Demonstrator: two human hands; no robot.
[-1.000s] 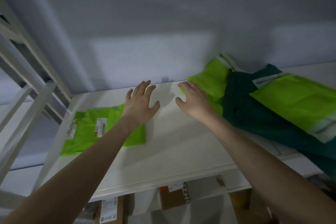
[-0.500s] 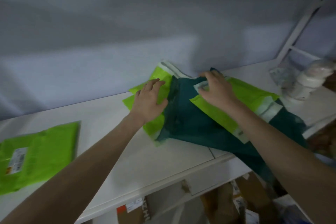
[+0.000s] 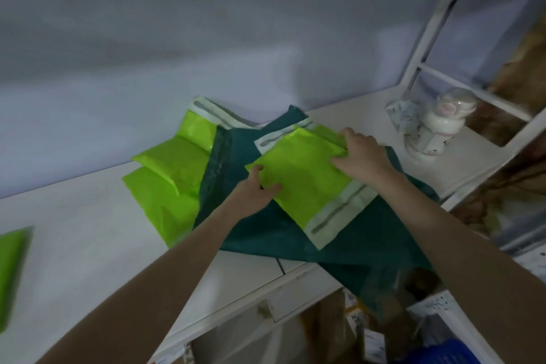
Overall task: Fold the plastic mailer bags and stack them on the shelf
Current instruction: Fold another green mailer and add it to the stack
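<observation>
A lime green mailer bag with a pale adhesive strip lies on top of a large dark green mailer on the white shelf. My left hand pinches the lime bag's near-left edge, thumb on top. At the bag's far-right corner my right hand grips it, fingers curled over the edge. A second lime mailer lies creased to the left, partly under the dark one. At the far left edge sits a folded lime mailer.
A white bottle and a crumpled wrapper stand at the shelf's right end beside the white frame upright. The wall runs close behind. Cardboard boxes sit below the shelf. The dark mailer hangs over the front edge.
The view swung right, away from the folded mailer. My left hand left the creased lime bag for the top bag's near-left edge, and my right hand slid to its far-right corner.
</observation>
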